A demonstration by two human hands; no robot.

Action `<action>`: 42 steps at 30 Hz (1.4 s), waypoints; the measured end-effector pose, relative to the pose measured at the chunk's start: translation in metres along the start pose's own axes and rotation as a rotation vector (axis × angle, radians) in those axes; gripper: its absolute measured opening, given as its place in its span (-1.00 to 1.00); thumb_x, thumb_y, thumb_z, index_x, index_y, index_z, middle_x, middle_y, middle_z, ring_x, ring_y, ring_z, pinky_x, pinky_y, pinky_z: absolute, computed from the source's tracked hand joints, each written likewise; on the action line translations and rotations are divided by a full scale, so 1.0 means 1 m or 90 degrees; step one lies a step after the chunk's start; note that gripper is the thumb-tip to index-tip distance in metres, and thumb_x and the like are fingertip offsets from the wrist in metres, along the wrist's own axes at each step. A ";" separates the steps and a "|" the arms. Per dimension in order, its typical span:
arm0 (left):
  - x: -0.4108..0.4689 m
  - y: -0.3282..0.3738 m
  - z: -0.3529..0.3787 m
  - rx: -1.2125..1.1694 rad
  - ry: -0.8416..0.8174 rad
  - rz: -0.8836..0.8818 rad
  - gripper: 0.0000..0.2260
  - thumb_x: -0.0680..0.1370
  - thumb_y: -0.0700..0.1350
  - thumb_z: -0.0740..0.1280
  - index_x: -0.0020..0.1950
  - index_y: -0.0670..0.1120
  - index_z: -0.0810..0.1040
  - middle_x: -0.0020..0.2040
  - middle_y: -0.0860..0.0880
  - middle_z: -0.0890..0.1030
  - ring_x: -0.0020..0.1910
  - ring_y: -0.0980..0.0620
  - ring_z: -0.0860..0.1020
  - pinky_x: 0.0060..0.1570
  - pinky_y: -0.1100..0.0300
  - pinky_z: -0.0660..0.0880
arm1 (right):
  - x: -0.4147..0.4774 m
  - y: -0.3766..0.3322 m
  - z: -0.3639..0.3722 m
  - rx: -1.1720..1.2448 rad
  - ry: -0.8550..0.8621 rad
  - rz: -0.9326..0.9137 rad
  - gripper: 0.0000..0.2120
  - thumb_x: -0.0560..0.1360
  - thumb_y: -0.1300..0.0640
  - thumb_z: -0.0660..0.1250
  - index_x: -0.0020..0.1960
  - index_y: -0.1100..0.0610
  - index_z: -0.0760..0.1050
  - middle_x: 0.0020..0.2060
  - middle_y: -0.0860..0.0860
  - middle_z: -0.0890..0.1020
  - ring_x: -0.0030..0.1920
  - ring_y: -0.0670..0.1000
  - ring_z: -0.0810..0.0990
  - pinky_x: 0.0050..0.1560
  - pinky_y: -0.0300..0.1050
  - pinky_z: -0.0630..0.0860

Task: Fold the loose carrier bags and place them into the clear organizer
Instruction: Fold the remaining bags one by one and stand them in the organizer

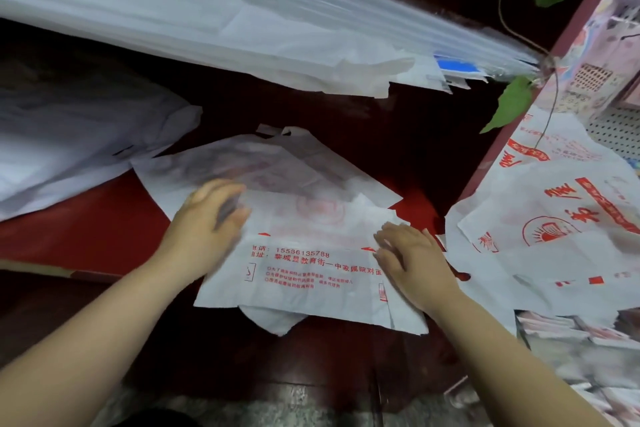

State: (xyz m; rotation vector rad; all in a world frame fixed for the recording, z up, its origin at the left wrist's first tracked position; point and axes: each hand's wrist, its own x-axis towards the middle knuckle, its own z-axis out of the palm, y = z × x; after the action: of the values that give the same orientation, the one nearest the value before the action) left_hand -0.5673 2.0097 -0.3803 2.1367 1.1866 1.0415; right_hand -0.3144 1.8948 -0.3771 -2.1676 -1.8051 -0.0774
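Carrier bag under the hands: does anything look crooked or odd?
Yes. The white carrier bag under the left hand and right hand lies skewed on the red surface; its fold is wrinkled beside the right hand, and a rounded piece sticks out below its lower edge.

Dark red table (104, 232): white carrier bags (304, 274) spread flat

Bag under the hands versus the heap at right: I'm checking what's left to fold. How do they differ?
The bag under the hands lies spread flat, with left hand and right hand on it; the heap on the right is rumpled, overlapping and untouched. The bag shows small red text lines; the heap shows large red characters. Both are white plastic with red print.
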 end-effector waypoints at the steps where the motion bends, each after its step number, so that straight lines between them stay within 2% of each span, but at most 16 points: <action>1: -0.013 -0.001 -0.006 0.002 -0.049 0.036 -0.37 0.33 0.30 0.15 0.27 -0.04 0.47 0.27 0.09 0.38 0.26 0.11 0.33 0.21 0.20 0.24 | -0.006 0.000 0.000 0.052 0.048 -0.001 -0.56 0.51 -0.05 0.08 0.26 0.15 0.46 0.30 0.04 0.47 0.36 0.04 0.34 0.39 -0.15 0.00; 3: -0.038 -0.008 -0.015 0.075 -0.127 0.107 -0.33 0.27 0.43 0.12 0.24 0.09 0.45 0.27 0.18 0.34 0.24 0.25 0.26 0.19 0.18 0.24 | -0.022 0.003 -0.004 0.155 0.108 -0.002 -0.44 0.43 -0.15 0.08 0.24 0.19 0.49 0.23 -0.04 0.49 0.29 -0.03 0.41 0.37 -0.13 0.07; 5: -0.056 -0.020 -0.018 0.217 -0.146 0.220 -0.32 0.35 0.50 0.03 0.22 0.08 0.48 0.26 0.06 0.46 0.20 0.20 0.31 0.10 0.12 0.32 | -0.043 0.008 -0.006 0.185 0.101 -0.042 -0.35 0.38 -0.27 0.11 0.23 0.19 0.49 0.16 -0.13 0.45 0.21 -0.16 0.41 0.34 -0.03 0.23; 9: -0.069 -0.030 -0.014 0.271 -0.145 0.253 -0.40 0.43 0.42 -0.01 0.19 0.03 0.44 0.15 -0.01 0.56 0.12 0.11 0.40 0.10 0.34 0.32 | -0.075 0.020 -0.001 0.052 0.062 -0.159 -0.23 0.35 -0.44 0.12 0.25 0.16 0.41 0.13 -0.09 0.48 0.18 -0.08 0.38 0.25 0.29 0.20; 11: -0.068 -0.030 -0.012 0.233 -0.132 0.232 -0.49 0.42 0.35 0.10 0.17 0.03 0.44 0.09 -0.02 0.60 0.10 0.04 0.50 0.09 0.30 0.27 | -0.079 0.022 0.004 0.006 0.061 -0.181 -0.33 0.30 -0.32 0.27 0.23 0.10 0.33 0.10 -0.02 0.57 0.16 -0.05 0.39 0.25 0.16 0.34; 15: -0.066 -0.029 -0.012 0.199 -0.113 0.197 -0.59 0.29 -0.08 0.36 0.12 0.07 0.41 0.01 -0.05 0.65 -0.02 -0.05 0.63 0.00 0.28 0.43 | -0.071 0.015 0.008 -0.004 0.151 -0.181 -0.51 0.16 0.13 0.38 0.06 0.03 0.34 -0.12 0.06 0.66 0.04 0.00 0.42 0.10 0.24 0.37; 18: -0.066 -0.028 -0.014 0.165 -0.074 0.167 -0.58 0.28 -0.33 0.47 0.02 0.05 0.57 0.00 -0.08 0.66 0.00 -0.10 0.62 0.02 0.09 0.43 | -0.068 0.014 0.010 0.048 0.179 -0.189 -0.67 0.24 0.17 0.31 -0.03 -0.03 0.37 -0.15 0.04 0.69 0.06 0.00 0.45 0.12 0.01 0.48; 20: -0.066 -0.030 -0.017 0.109 -0.048 0.132 -0.55 0.30 -0.40 0.46 -0.03 0.10 0.57 -0.01 0.01 0.65 0.04 -0.04 0.59 0.06 0.09 0.42 | -0.070 0.014 0.008 0.115 0.185 -0.169 -0.80 0.34 0.12 0.20 -0.05 -0.06 0.41 -0.13 -0.03 0.68 0.08 -0.03 0.47 0.22 -0.17 0.33; 24: -0.067 -0.019 -0.030 0.016 -0.042 0.194 -0.77 0.39 0.10 0.31 0.00 0.39 0.49 -0.09 0.55 0.49 0.04 0.41 0.50 0.12 0.43 0.34 | -0.082 0.009 -0.007 0.304 0.151 -0.043 -0.79 0.34 -0.02 0.18 -0.12 -0.12 0.56 -0.07 -0.44 0.56 0.09 -0.32 0.50 0.18 -0.50 0.29; 27: -0.074 -0.008 -0.033 -0.082 -0.037 0.198 -0.80 0.38 0.37 0.22 -0.05 0.45 0.51 -0.06 0.48 0.54 0.09 0.45 0.46 0.16 0.50 0.30 | -0.090 0.008 -0.018 0.422 0.122 0.051 -0.87 0.34 0.03 0.33 -0.20 -0.13 0.64 -0.16 -0.38 0.61 -0.05 -0.38 0.54 -0.01 -0.55 0.37; 30: -0.076 -0.004 -0.025 -0.109 -0.066 0.181 -0.78 0.33 0.32 0.30 -0.04 0.43 0.52 -0.03 0.48 0.53 0.11 0.45 0.45 0.18 0.51 0.27 | -0.090 0.011 -0.021 0.426 0.111 0.098 -0.89 0.45 0.32 0.35 -0.23 0.20 0.58 -0.33 -0.02 0.62 -0.29 -0.31 0.50 -0.25 -0.54 0.36; 32: -0.077 -0.006 -0.017 -0.062 -0.095 0.169 -0.75 0.33 0.22 0.30 -0.03 0.50 0.46 -0.03 0.57 0.47 0.12 0.52 0.40 0.20 0.54 0.20 | -0.089 0.011 -0.020 0.416 0.100 0.125 -0.88 0.48 0.35 0.28 -0.23 0.30 0.52 -0.33 0.11 0.57 -0.33 -0.24 0.46 -0.28 -0.50 0.34; 36: -0.073 -0.010 -0.010 -0.043 -0.085 0.106 -0.84 0.33 0.34 0.21 -0.16 0.64 0.35 -0.20 0.57 0.48 0.07 0.47 0.44 0.15 0.60 0.18 | -0.085 0.008 -0.019 0.416 0.106 0.150 -0.75 0.51 0.34 0.25 -0.25 0.05 0.49 -0.30 -0.05 0.59 -0.27 -0.34 0.50 -0.21 -0.53 0.35; 39: -0.067 -0.010 -0.009 -0.071 -0.106 0.040 -0.74 0.46 0.03 0.23 -0.14 0.45 0.54 -0.20 0.39 0.58 0.09 0.09 0.48 0.23 0.28 0.31 | -0.080 0.008 -0.023 0.417 0.124 0.160 -0.68 0.52 0.34 0.21 -0.24 -0.05 0.45 -0.31 -0.11 0.56 -0.27 -0.41 0.48 -0.23 -0.54 0.34; 41: -0.062 -0.006 -0.009 -0.083 -0.089 0.018 -0.74 0.48 0.07 0.20 -0.15 0.03 0.66 -0.28 0.17 0.58 -0.02 -0.10 0.52 0.10 0.18 0.38 | -0.074 0.008 -0.025 0.410 0.130 0.172 -0.70 0.52 0.34 0.20 -0.29 0.02 0.45 -0.37 -0.05 0.52 -0.33 -0.33 0.47 -0.28 -0.49 0.35; 42: -0.058 -0.003 -0.009 -0.082 -0.078 0.021 -0.58 0.46 0.14 0.19 -0.22 -0.19 0.62 -0.33 -0.01 0.57 -0.13 -0.15 0.53 -0.06 0.19 0.39 | -0.071 0.008 -0.025 0.408 0.136 0.183 -0.74 0.52 0.33 0.21 -0.30 0.09 0.46 -0.39 0.01 0.50 -0.35 -0.26 0.46 -0.30 -0.44 0.35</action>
State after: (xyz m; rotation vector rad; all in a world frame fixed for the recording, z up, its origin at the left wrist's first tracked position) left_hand -0.5954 1.9616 -0.3999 2.0946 1.0033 0.9599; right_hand -0.3169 1.8193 -0.3720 -1.8347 -1.1704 0.2856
